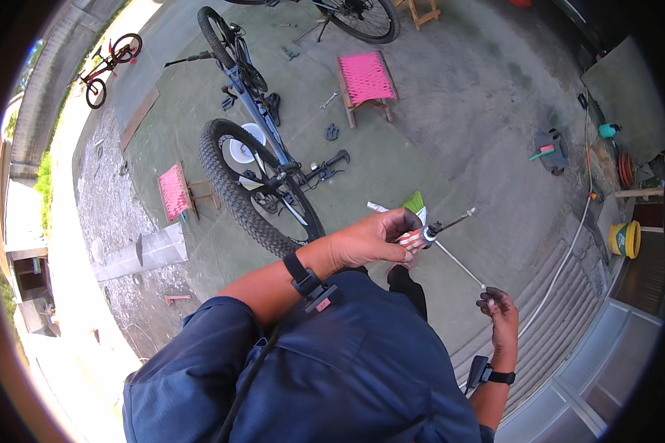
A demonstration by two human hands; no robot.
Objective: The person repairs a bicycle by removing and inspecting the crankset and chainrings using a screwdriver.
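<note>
Out in front of me, my left hand (388, 240) is closed round an orange-and-white striped piece with a blue-white end (425, 235); its exact kind I cannot make out. A dark metal part with a thin shaft (458, 219) sticks out beside it, pointing right. A long, thin, pale rod (462, 266) runs from this bundle down to my right hand (499, 308). The blackened fingers of that hand are curled at the rod's lower end. Behind my left hand, a bright green brush-like thing (414, 202) shows on the floor, partly covered.
An upside-down blue bicycle (262, 122) stands ahead-left, a white bucket (245, 148) behind its wheel. A black pedal (332, 131) and a wrench (329, 100) lie on the floor near a pink woven stool (366, 78). Another pink stool (174, 192) stands left; a yellow bucket (625, 240) right.
</note>
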